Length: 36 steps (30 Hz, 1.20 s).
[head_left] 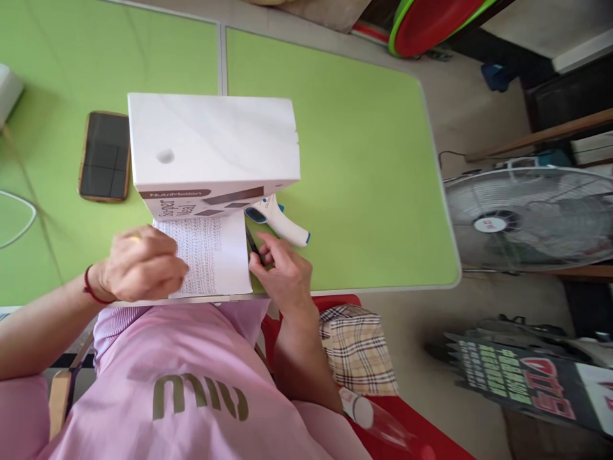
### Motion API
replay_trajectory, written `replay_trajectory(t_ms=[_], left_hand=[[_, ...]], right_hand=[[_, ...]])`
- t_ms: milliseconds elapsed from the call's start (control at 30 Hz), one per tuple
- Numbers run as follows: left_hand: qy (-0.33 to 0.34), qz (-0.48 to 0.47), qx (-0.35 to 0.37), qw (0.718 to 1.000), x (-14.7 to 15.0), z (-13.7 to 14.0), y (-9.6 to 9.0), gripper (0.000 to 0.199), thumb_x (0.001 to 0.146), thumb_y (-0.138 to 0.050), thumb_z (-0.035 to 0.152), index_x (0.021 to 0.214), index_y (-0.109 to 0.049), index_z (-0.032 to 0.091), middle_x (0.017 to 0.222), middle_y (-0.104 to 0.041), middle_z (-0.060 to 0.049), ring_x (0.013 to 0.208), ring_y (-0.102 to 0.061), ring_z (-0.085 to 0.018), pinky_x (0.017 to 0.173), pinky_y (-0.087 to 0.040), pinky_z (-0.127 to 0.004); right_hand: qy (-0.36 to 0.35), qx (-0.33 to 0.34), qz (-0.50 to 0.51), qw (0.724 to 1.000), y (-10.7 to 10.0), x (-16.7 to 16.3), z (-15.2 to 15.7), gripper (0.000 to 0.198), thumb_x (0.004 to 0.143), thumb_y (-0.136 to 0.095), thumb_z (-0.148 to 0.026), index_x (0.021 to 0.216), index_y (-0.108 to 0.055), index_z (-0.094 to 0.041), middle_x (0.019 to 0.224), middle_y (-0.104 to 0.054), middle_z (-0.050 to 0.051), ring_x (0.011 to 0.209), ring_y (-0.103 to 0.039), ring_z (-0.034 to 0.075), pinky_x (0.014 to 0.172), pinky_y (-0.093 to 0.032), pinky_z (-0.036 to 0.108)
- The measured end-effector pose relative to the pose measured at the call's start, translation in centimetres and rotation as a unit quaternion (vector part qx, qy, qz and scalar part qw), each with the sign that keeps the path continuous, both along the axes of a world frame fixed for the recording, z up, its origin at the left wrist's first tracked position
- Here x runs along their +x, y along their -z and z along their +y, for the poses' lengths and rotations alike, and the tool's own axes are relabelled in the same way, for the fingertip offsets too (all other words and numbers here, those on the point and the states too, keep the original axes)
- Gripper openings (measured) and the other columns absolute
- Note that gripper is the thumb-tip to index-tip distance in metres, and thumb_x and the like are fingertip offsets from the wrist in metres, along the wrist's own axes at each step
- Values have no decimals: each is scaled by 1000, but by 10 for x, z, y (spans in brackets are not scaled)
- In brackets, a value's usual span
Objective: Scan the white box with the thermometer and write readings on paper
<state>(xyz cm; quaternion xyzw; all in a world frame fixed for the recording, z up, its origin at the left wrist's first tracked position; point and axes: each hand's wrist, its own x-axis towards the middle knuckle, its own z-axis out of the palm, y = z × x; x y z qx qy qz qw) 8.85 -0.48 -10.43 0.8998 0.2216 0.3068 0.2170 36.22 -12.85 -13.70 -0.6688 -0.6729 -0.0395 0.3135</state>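
Paper sheet, white and covered in tight rows of blue handwriting point(232, 262) (too small to read), lies at lower centre of the frame on the light-green worktop point(354, 160), its right part blank. The left hand point(143, 262), ringed and with a dark-red cord bracelet at the wrist, is curled into a loose fist over the sheet's left side; whether anything is inside it, I cannot tell. The right hand point(287, 275) is half curled just right of the sheet, thumb and forefinger at the lower end of a slim black pen point(251, 239); whether they pinch it, I cannot tell.

At centre, a tall white cardboard box point(213, 137) stands over the sheet's upper edge, its front reading "NutriMotion" and, set sideways, "Super Meal". Right of it lies a white-and-blue pistol-shaped thermometer point(282, 223), partly hidden. A dark-screened smartphone in a brown case point(105, 156) rests to the box's left.

Olive-brown lettering, apparently "miu", marks the pink top point(205, 358) at bottom centre. At lower right, a dark printed bag point(517, 377) carries green and red-and-white characters (tilted, and not clearly legible); above it stands a round wire-caged fan point(550, 217) with a red mark on its hub.
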Motion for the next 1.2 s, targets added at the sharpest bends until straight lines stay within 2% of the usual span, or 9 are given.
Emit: replay_trajectory(t_ms=[167, 300, 433, 500, 567, 667, 833, 967, 1200], left_hand=[[95, 34, 32, 994, 21, -23, -5, 34, 105, -57, 47, 117, -65, 16, 129, -71, -18, 86, -74, -18, 66, -59, -29], [199, 41, 141, 969, 30, -27, -5, 23, 109, -47, 20, 109, -69, 14, 127, -75, -13, 68, -72, -12, 52, -53, -26], [183, 72, 178, 964, 31, -28, 3, 32, 111, -42, 24, 105, -72, 12, 131, -74, -11, 56, -68, -11, 43, -48, -30], [169, 89, 177, 965, 31, -30, 7, 32, 110, -45, 28, 106, -73, 12, 133, -73, -10, 54, -67, -11, 42, -47, -32], [166, 104, 173, 965, 31, -32, 10, 30, 108, -49, 30, 107, -73, 13, 135, -72, -9, 54, -66, -12, 42, -46, -32], [170, 124, 168, 963, 32, -33, 10, 27, 106, -53, 32, 106, -73, 13, 138, -70, -7, 56, -66, -12, 44, -48, -32], [174, 131, 161, 963, 33, -33, 6, 26, 106, -52, 29, 101, -72, 13, 136, -71, -8, 58, -66, -12, 45, -49, -32], [184, 125, 160, 962, 33, -32, 5, 32, 109, -46, 28, 101, -72, 11, 135, -72, -10, 60, -67, -13, 47, -51, -33], [192, 114, 161, 961, 31, -29, -2, 40, 107, -40, 17, 79, -67, 15, 124, -76, -8, 51, -59, -9, 46, -46, -30]], right_hand=[[-63, 61, 167, 982, -8, 8, -6, 35, 97, -48, -18, 121, -72, -26, 82, -71, 2, 69, -66, 16, 63, -57, 31], [-94, 66, 350, 930, -11, -3, -11, 41, 97, -57, -27, 137, -61, -32, 94, -66, 3, 80, -67, 16, 67, -58, 30], [-125, 64, 445, 884, -7, -24, -10, 32, 93, -69, -40, 123, -61, -34, 80, -59, -2, 71, -60, 15, 63, -55, 28], [-122, 71, 477, 868, -4, -31, -9, 20, 98, -60, -46, 112, -65, -32, 73, -56, -3, 66, -57, 15, 61, -52, 30], [-125, 64, 490, 860, -3, -34, -8, 29, 103, -47, -48, 111, -69, -30, 72, -59, -1, 64, -57, 16, 62, -52, 33], [-134, 37, 461, 877, -5, -32, -5, 37, 104, -43, -46, 116, -73, -28, 77, -67, 2, 72, -64, 19, 69, -55, 39], [-68, -41, 422, 903, -8, -38, 1, 8, 88, -67, -26, 94, -71, -23, 75, -70, -1, 63, -64, 13, 61, -54, 29], [-4, -22, 391, 920, -4, -48, 3, 6, 80, -68, -20, 85, -66, -22, 66, -67, -5, 49, -56, 9, 47, -45, 22], [-48, 7, 281, 958, -3, -45, 6, 11, 89, -63, -27, 78, -60, -24, 64, -65, -4, 52, -57, 11, 52, -49, 24]])
